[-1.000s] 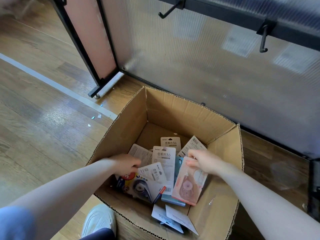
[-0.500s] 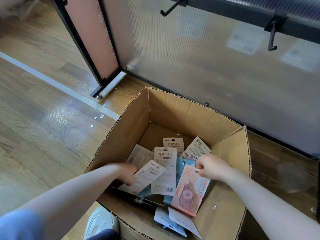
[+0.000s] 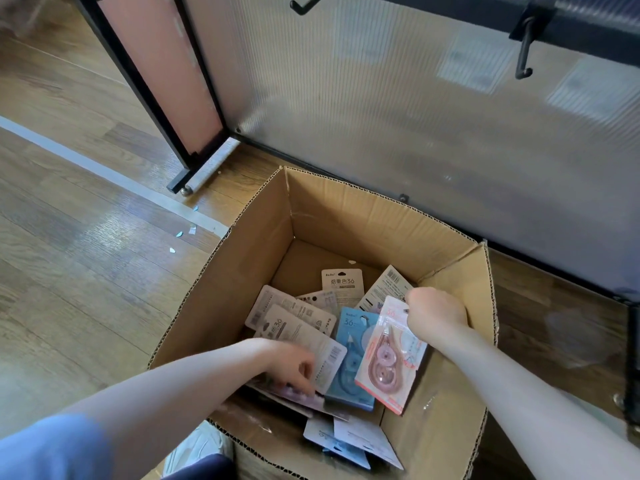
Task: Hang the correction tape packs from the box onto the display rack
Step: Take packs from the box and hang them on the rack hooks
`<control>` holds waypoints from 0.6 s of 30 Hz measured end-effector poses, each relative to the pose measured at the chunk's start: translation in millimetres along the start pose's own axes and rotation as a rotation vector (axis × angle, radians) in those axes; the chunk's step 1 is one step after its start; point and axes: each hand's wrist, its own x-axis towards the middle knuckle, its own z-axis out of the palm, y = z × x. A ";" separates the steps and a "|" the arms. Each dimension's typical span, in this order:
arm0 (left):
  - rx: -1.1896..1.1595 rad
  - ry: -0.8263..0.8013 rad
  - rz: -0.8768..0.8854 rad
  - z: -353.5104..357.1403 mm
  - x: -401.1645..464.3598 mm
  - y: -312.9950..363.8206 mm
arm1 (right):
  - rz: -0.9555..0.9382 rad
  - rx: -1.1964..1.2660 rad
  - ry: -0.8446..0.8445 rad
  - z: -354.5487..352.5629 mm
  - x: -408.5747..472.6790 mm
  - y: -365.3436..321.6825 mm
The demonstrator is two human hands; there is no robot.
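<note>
Shop floor, display rack [image 3: 398,109] with hooks [image 3: 524,53] at 12 o'clock, cardboard box [image 3: 346,216] of carded stationery packs [image 3: 343,284] below, wood-look flooring [image 3: 69,237]

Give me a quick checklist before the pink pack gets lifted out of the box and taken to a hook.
1. Right hand grips the pink pack at its top edge: ok.
2. Pack's hang hole clear of the fingers: cannot tell, the hand covers it.
3. Pink pack free of others: ok, it lies on top, overlapping the blue pack.
4. Left hand out of the lift path: ok, it is among the grey packs at the other side.
5. Empty hook on the rack: ok.
6. Cardboard box open at the top: ok.
</note>
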 end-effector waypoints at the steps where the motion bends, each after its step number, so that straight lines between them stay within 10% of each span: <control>1: 0.062 -0.008 0.006 2.2 4.8 1.9 | 0.003 -0.003 -0.001 0.7 -1.1 1.2; 11: 0.329 -0.127 0.027 28.3 21.5 0.0 | -0.049 -0.039 0.003 8.8 0.7 3.4; 18: 0.101 -0.196 -0.099 29.8 5.7 -9.1 | -0.121 0.006 0.065 13.6 2.4 5.6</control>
